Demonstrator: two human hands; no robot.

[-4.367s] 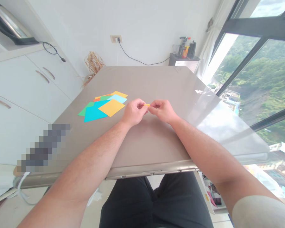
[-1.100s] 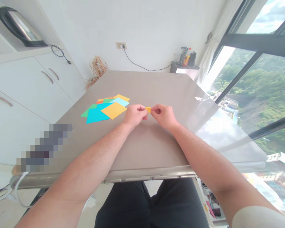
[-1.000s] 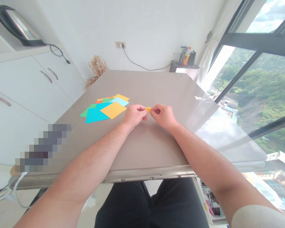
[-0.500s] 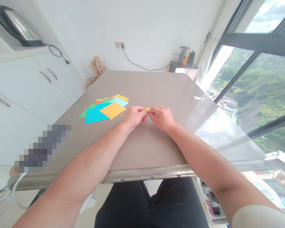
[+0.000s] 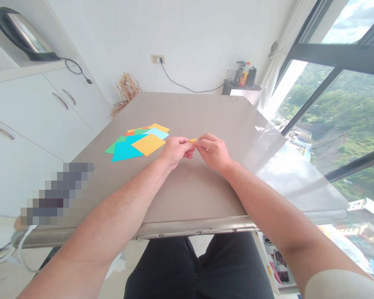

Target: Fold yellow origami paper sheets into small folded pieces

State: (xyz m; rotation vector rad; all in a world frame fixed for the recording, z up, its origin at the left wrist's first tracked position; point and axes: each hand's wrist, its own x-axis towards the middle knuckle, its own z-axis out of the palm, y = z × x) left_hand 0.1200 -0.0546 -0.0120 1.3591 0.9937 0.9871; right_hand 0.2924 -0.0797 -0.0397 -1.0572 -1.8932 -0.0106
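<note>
Yellow paper piece [image 5: 192, 141] | left grip [image 5: 175, 150] pinching its left end | right grip [image 5: 215, 150] pinching near right

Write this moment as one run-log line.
left hand: pinching small yellow paper | right hand: pinching same paper | to the left: coloured sheets, overlapping, on table

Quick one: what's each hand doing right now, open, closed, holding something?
Left hand: closed, pinching a small yellow paper piece.
Right hand: closed, pinching at the same piece from the other side.
</note>
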